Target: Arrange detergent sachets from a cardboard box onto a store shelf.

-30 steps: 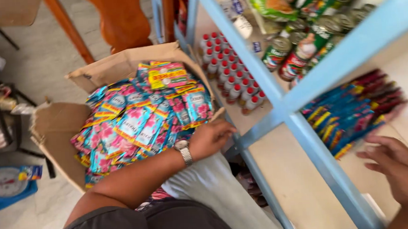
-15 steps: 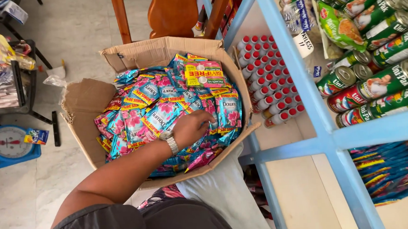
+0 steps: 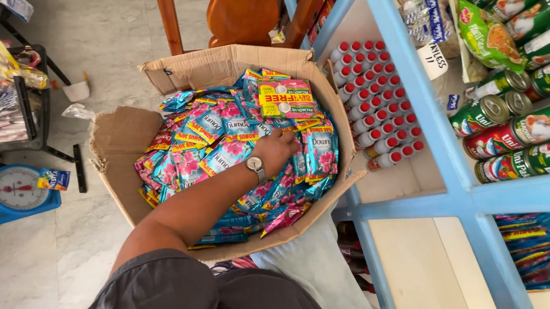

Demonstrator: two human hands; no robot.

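**A hand deep in a box of sachets**

The left hand (image 3: 278, 149) lies palm down on the heap in the cardboard box (image 3: 122, 136), fingers (image 3: 292, 140) curled into the pink and blue sachets (image 3: 214, 159); whether they grip one or merely press on it, I cannot tell. A silver wristwatch (image 3: 256, 169) sits on that wrist. The right hand is out of sight.

Just beyond the fingertips lies a flat pink and yellow card pack (image 3: 286, 98), the only one of its kind, resting on top near the box's far wall. The sachets around it are glossy, rectangular, pink-flowered on blue with yellow strips, piled loosely to the brim; far too many to count.

The box has its flaps open and stands on the floor against a light blue shelf frame (image 3: 438, 136). On the low shelf beside it stand small white bottles with red caps (image 3: 374, 96), in tight rows, roughly thirty. Higher up lie green and red tins (image 3: 532, 136) stacked on their sides, about a dozen in view, with a green snack bag (image 3: 489, 39) and a small white handwritten tag (image 3: 433, 59). On the lowest shelf, blue flat packets (image 3: 546, 248) are stacked.

On the floor to the left sits one blue weighing scale (image 3: 10, 192)
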